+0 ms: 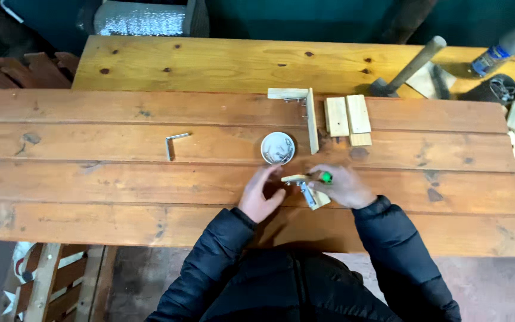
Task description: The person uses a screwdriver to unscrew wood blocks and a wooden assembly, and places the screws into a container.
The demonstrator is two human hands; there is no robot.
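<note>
Screw dish [278, 148] behind hands, L-bracket [174, 143] left, wood blocks [347, 118] right-behind, all on bench [90, 179]

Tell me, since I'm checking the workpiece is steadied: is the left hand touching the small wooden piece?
Touching. The head view shows the left hand with its fingertips against the left end of the small wooden piece, no gap visible between them.

Plank workbench [90, 173], pale board [210, 62], dark green backdrop [305, 18]

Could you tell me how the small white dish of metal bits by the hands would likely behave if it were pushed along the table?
The small white dish sits flat and low on the plank table, so it would probably slide rather than tip. The gaps between planks might catch its base. The loose metal pieces inside look likely to shift or rattle, and it seems light.
</note>
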